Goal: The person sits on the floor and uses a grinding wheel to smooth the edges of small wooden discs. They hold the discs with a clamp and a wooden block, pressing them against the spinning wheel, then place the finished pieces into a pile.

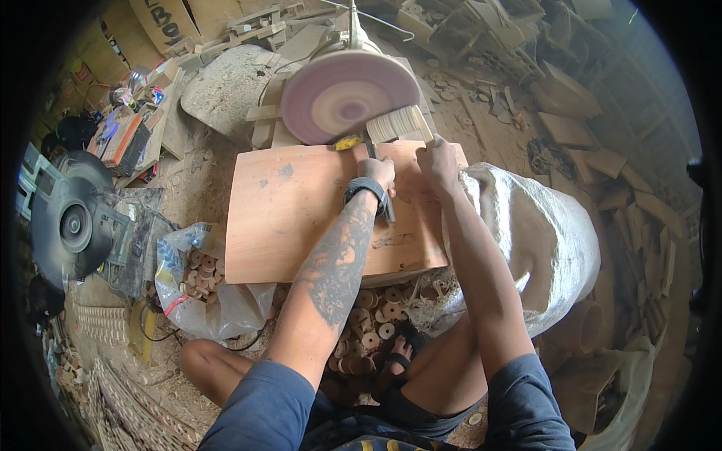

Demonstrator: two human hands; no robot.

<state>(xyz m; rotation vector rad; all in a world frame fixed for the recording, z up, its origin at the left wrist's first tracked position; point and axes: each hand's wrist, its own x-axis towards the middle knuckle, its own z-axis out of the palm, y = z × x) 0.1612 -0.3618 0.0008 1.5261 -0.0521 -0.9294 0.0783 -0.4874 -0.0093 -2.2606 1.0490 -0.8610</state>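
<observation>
1. The broad orange-brown wooden board lay flat in front of the person.
2. A bulky white sack slumped against the board's right side; its contents could not be told.
3. A round purplish sanding disc stood just beyond the board's far edge.
4. Off the board's near left corner, a clear plastic bag held many holed wooden rounds.
5. Over the board's far right edge, beside the sanding disc, was the stack of thin discs: pale, closely packed, cylindrical, tilted.
6. The right hand was clamped on the stack's end.
7. The left hand, above the board, was wrapped around a dark bar.
</observation>
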